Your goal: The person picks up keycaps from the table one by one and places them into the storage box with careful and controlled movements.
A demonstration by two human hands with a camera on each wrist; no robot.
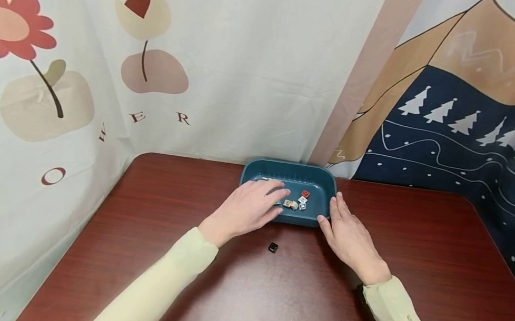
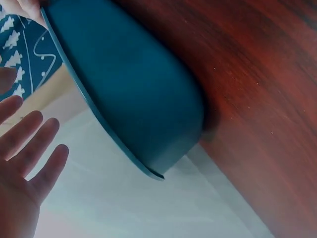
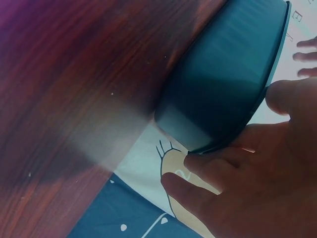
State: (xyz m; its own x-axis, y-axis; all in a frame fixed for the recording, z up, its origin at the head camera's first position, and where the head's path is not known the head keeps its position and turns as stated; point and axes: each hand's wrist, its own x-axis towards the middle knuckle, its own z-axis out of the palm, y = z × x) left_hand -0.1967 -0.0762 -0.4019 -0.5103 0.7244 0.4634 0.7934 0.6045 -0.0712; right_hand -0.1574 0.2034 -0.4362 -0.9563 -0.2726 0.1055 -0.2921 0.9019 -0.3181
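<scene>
A blue plastic tray [image 1: 282, 218] stands at the back edge of the table, with several small square pieces [image 1: 303, 200] in it, mostly white, one red. My left hand [image 1: 251, 205] hovers over the tray's left part with fingers spread, hiding some of the inside. In the left wrist view, nothing shows between those fingers [image 2: 47, 134]. My right hand [image 1: 351, 237] lies along the tray's right side. Its fingers are mostly straight, and the thumb [image 3: 280, 99] touches the rim near the front corner. On the table in front of the tray lies one small black square piece [image 1: 273, 247].
The dark red-brown wooden table [image 1: 177, 194] extends around the tray on the left, right and front. Right behind it hangs a printed curtain [image 1: 248, 74] with flowers and letters, and a mountain scene with white trees on the right.
</scene>
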